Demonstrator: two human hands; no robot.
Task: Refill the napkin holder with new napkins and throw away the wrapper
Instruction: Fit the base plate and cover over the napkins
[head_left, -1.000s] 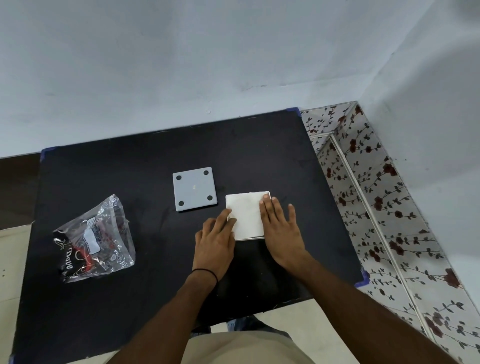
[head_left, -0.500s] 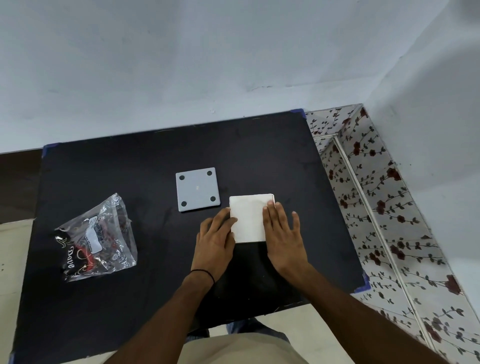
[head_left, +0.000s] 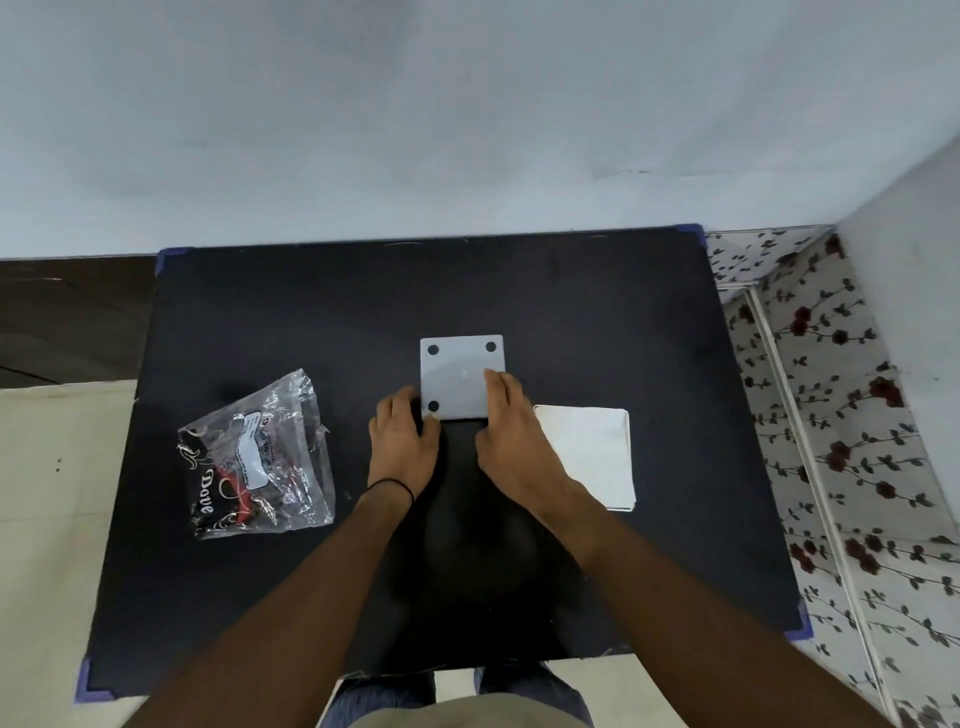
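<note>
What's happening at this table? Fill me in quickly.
A person is refilling a napkin holder. Both hands are on the grey square holder, which lies flat on the black table showing four dark feet: the left hand at its near left corner, the right hand along its right edge. The stack of white napkins lies loose to the right, not yet loaded. The empty clear wrapper lies at the left, not thrown away.

Holder (head_left: 462, 375) mid-table (head_left: 597, 291), hands (head_left: 402, 441) (head_left: 511, 441) at its near corners, napkins (head_left: 589, 452) right of it, wrapper (head_left: 257, 457) far left.
</note>
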